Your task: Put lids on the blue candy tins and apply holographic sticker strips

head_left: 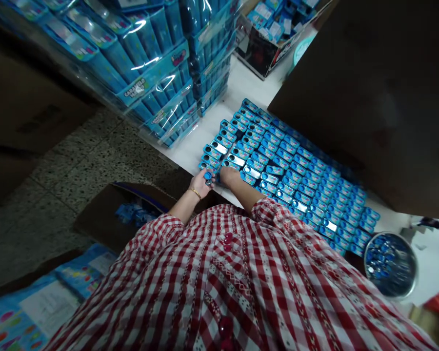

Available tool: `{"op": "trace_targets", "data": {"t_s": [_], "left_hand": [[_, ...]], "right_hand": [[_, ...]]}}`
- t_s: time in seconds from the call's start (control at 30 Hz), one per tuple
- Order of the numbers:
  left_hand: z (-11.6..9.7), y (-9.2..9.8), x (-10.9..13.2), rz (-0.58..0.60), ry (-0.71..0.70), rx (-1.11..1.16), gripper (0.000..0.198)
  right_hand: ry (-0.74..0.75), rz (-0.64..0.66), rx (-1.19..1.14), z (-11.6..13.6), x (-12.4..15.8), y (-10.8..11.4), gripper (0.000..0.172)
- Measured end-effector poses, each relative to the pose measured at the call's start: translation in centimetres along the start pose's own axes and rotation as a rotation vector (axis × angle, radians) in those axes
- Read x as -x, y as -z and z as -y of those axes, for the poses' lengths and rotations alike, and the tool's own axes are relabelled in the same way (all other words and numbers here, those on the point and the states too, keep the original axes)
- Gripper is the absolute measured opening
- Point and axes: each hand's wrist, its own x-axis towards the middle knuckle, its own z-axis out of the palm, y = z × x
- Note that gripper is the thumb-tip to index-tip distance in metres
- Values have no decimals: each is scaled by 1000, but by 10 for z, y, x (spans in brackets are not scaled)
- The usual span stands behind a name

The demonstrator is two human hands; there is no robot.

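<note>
My left hand (200, 184), with a gold bangle at the wrist, is shut on a small blue cap or tin (208, 177). My right hand (229, 174) rests at the near end of the rows, its fingers bent down over the blue tins and hiding what lies under them. Many small blue tins (278, 168) with shiny silver tops stand in close rows on a white table (219, 107). My red-and-white checked sleeves cover both forearms up to the wrists.
Shrink-wrapped stacks of blue boxes (157, 63) stand behind the rows, and a steel bowl of blue pieces (390, 264) sits at the right. A cardboard box of blue items (122, 217) is below my left arm. A dark brown panel (362, 97) overhangs the right.
</note>
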Motion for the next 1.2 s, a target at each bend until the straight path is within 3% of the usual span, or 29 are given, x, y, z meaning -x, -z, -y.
{"op": "trace_targets", "data": {"t_s": [0.13,0.27,0.4,0.47,0.63,0.73,1.0,1.2], "left_hand": [[-4,4,1,-9,-16,-7,26],[-3,13,0,-4,-36,-22,30],[11,13,0,47,-23,-63,46],[20,9,0,94,9,-59,53],[26,-1,1,167,51,-56,60],[24,-5,0,179,26,-65,58],[17,-5,-3,89,-49,-46,39],[0,12,-3,10,-97,-8,6]], "right_hand": [[33,-75,13,-4,-1,2,36],[84,-202,-5,-14,19,-8,42],[354,-392,-174,-16,47,-26,30],[449,-394,-229,-14,53,-33,28],[518,-374,-440,-22,43,-36,21],[475,-365,-558,-26,34,-31,25],[495,-422,-424,-29,29,-9,26],[138,-291,-118,-28,6,18,27]]}}
